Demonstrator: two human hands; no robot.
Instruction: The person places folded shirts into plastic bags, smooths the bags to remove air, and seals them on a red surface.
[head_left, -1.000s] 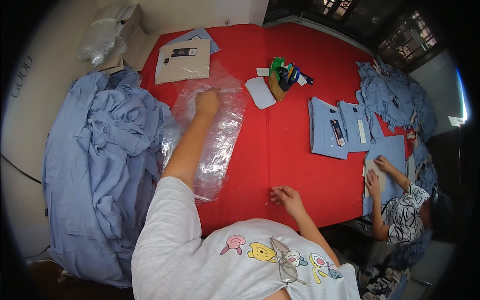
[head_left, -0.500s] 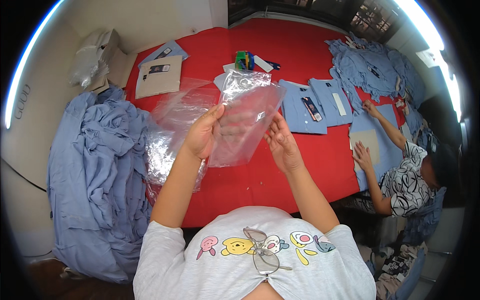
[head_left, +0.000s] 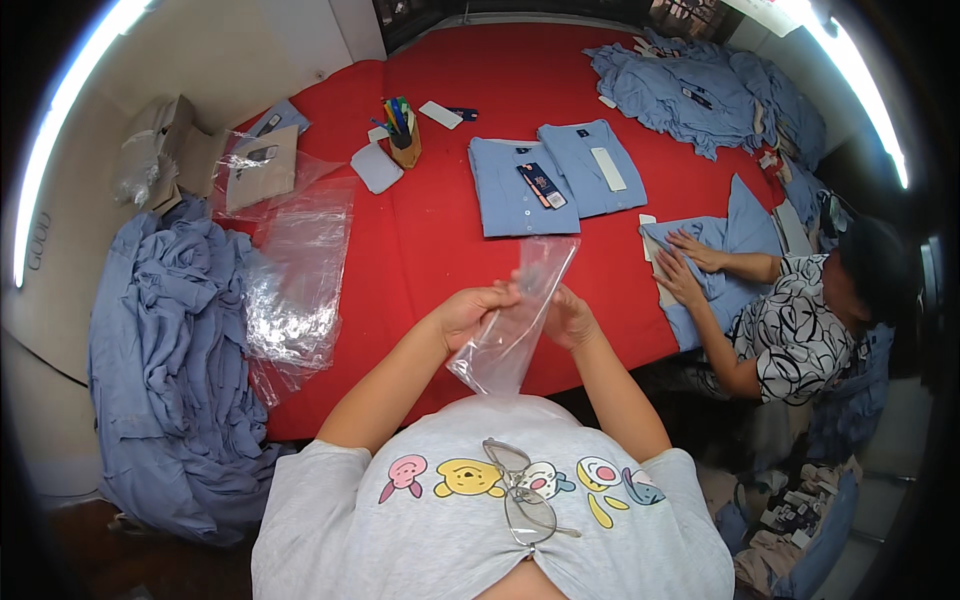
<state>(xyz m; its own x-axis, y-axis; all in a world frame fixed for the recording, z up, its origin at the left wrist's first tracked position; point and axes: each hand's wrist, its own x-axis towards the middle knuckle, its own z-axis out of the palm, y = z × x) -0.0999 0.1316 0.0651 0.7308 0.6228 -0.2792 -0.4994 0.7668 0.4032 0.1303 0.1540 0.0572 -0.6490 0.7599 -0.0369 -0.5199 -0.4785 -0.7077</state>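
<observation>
A clear plastic bag (head_left: 505, 352) hangs upright and creased between my two hands, close to my shirt front. My left hand (head_left: 478, 315) pinches its left edge near the top. My right hand (head_left: 570, 320) is closed at the bag's right edge, its fingertips partly hidden behind the film. Just beyond the bag lie two folded blue shirts (head_left: 510, 212) side by side, with a dark hang tag (head_left: 541, 185) on the nearer one and a white tag (head_left: 607, 168) on the other.
More clear bags (head_left: 300, 270) lie left on the red table (head_left: 420, 240), next to a large heap of blue garments (head_left: 175, 370). A pen holder (head_left: 404, 145) and beige cards (head_left: 262, 175) stand farther back. At right, a co-worker's hands (head_left: 690, 265) press a blue garment (head_left: 740, 240).
My hands have drawn the bag nearer to me and closer together, and it now looks narrower. The co-worker's hands have come together, with blue cloth folded over the beige card. The view has shifted.
</observation>
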